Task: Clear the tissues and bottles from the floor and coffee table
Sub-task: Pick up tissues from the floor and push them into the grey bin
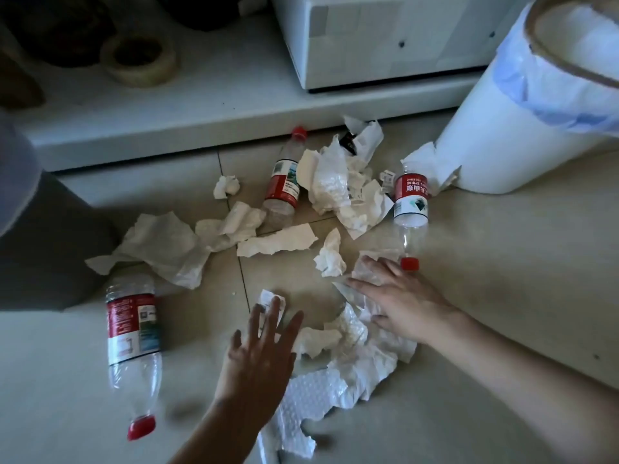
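Observation:
Crumpled white tissues lie scattered over the tiled floor, with a near pile (348, 363) between my hands and a far pile (338, 185) by the cabinet. Three clear plastic bottles with red labels and red caps lie on their sides: one at the left (134, 343), one in the middle (283, 182), one at the right (410, 209). My left hand (258, 356) hovers flat, fingers spread, over the near pile's left edge. My right hand (398, 299) rests flat on tissues at the pile's right, beside the right bottle's cap; its grip is unclear.
A white bin (522, 128) with a pale liner stands at the upper right. A low white cabinet (187, 105) runs along the back, carrying a white box (385, 38) and a tape roll (139, 58). A dark furniture edge (43, 242) sits at the left.

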